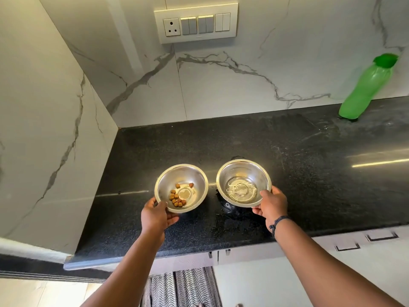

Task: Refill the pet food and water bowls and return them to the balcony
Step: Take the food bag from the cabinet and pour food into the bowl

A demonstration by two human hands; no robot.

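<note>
Two steel bowls stand side by side, slightly apart, on the black stone counter [287, 151], both upright with mouths facing up; being round, neither has a long axis to report. The food bowl [181, 188], on the left, holds a small cluster of brown kibble [177, 197] gathered toward its near left side. The water bowl [244, 183], on the right, holds a shallow pool of clear liquid; its depth is hard to judge because of glare on the metal. The left hand [156, 214] grips the near rim of the food bowl, thumb over the edge and fingers curled beneath, the fingertips partly hidden under the bowl. The right hand [271, 204] grips the near right rim of the water bowl in the same manner, thumb on top, lower fingers largely concealed. Whether either bowl rests fully on the counter or is lifted slightly cannot be determined. A dark thread band [277, 222] circles the right wrist. Wet patches [229, 207] show on the counter between the bowls. A green bottle [368, 87] stands at the far right against the marble wall [221, 85], appearing tilted by the wide lens. A switch panel [195, 23] is mounted above. A grey mat [183, 286] on the floor is cut off by the lower edge.
</note>
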